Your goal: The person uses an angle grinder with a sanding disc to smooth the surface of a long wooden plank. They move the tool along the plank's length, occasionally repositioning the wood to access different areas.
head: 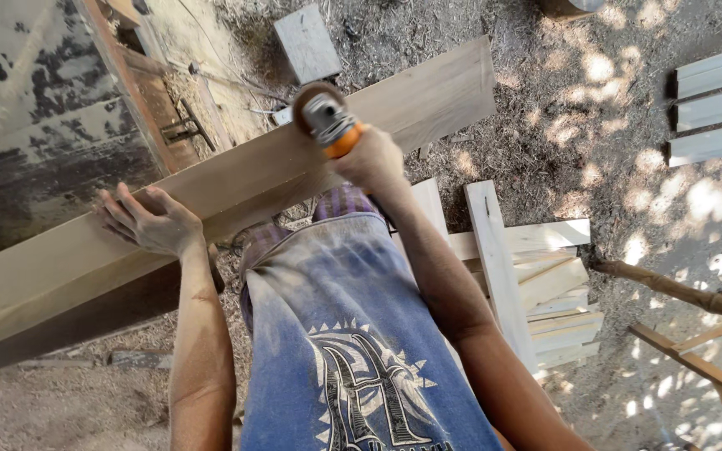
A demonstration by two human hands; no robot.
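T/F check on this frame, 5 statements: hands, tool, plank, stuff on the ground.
1. The right hand grips an orange-bodied power sander. True.
2. The left hand holds a hammer. False: it rests open on the long wooden plank, fingers spread.
3. The sander's disc end sits on the plank. True.
4. The plank lies flat on the ground. False: it is raised, slanting across the view above the sawdust-covered ground.
5. Cut boards are stacked on the ground to the person's right. True.
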